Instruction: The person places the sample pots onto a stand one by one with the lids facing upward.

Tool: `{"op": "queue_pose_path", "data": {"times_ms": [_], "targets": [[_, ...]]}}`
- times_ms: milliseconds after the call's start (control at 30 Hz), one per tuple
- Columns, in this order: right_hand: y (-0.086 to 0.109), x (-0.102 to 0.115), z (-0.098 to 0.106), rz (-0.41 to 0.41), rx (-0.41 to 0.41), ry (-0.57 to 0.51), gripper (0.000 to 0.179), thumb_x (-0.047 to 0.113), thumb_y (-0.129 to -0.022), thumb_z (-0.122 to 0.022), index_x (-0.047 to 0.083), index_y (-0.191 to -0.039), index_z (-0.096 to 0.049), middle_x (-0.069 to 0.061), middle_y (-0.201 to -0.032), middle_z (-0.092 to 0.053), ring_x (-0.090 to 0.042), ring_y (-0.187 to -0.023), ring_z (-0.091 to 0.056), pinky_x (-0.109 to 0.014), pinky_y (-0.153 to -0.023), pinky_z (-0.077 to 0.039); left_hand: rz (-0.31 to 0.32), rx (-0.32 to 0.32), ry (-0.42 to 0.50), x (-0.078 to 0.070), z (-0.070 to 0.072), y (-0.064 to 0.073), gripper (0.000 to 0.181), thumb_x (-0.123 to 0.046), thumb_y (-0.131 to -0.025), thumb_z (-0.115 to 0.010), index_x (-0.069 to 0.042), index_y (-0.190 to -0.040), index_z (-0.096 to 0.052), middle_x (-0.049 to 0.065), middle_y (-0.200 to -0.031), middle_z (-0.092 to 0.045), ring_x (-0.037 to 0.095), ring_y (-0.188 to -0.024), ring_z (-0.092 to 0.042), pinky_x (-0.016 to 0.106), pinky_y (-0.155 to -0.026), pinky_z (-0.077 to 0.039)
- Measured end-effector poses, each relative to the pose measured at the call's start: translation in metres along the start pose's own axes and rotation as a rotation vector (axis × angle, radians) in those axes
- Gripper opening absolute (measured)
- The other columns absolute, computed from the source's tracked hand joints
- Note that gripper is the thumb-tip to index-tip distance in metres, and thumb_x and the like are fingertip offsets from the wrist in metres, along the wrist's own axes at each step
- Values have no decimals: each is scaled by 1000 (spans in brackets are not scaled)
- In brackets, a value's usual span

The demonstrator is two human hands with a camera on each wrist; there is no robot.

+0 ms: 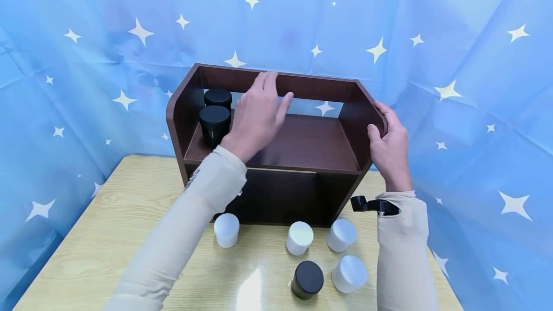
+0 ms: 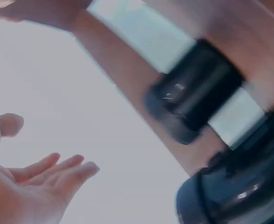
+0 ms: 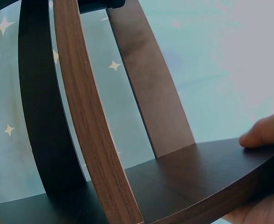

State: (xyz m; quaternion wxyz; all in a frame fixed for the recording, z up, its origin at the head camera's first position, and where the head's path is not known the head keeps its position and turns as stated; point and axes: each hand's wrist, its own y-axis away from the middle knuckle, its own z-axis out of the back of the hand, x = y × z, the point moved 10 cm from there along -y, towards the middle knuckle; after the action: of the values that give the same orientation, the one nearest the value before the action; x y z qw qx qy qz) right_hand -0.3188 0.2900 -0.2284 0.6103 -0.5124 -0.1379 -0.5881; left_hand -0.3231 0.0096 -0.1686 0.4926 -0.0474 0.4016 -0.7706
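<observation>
Sleeves [image 1: 183, 236] sit nearest, left hand [image 1: 258, 118] straight-fingered, empty, right hand [image 1: 392, 150] gripping shelf [image 1: 308, 140] at 3 o'clock, two black jars [image 1: 215, 124] inside at 9, four white jars [image 1: 299, 239] plus dark jar [image 1: 307, 280] at 5–7, contents hidden.

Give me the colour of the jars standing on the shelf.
Black; the jars show best in the head view.
</observation>
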Motion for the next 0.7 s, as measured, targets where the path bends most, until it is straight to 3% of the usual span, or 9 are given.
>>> {"op": "queue_pose_path", "data": {"times_ms": [167,333,467,567,700], "targets": [[0,2,-2,20,-3,-21,52,13,-102,-44,30,-151,-45,-8,-143,-57,-19,-114,-61,-11,-80,-49,-100,38,217,-10,21,18,62,-39,-99,-62,-4,-148,-46,11,-150,-53,23,-136,-55,38,-114,-44],[-1,2,-2,21,-2,-21,52,13,-102,-44,29,-151,-44,-10,-145,-56,-23,-117,-61,-11,-81,-50,-282,79,438,-20,32,43,64,-28,-92,-74,-4,-146,-49,10,-147,-57,19,-135,-57,32,-111,-47],[-1,2,-1,19,-9,-22,52,13,-102,-44,29,-151,-45,-10,-144,-56,-23,-116,-60,-11,-81,-49,-402,131,555,-27,32,68,67,-19,-86,-80,-1,-143,-51,13,-144,-59,21,-129,-62,29,-104,-51],[-1,3,-2,22,-14,-17,51,12,-102,-45,29,-150,-47,-9,-143,-57,-21,-114,-60,-10,-80,-49,-456,183,621,-32,28,87,70,-16,-83,-82,1,-143,-50,15,-145,-58,23,-129,-62,28,-102,-52],[-1,5,-2,28,-18,-12,51,12,-101,-45,29,-149,-47,-8,-143,-57,-20,-113,-61,-10,-80,-49,-463,263,703,-35,20,109,76,-18,-80,-86,-2,-144,-49,13,-146,-56,23,-134,-58,29,-103,-52]]}}
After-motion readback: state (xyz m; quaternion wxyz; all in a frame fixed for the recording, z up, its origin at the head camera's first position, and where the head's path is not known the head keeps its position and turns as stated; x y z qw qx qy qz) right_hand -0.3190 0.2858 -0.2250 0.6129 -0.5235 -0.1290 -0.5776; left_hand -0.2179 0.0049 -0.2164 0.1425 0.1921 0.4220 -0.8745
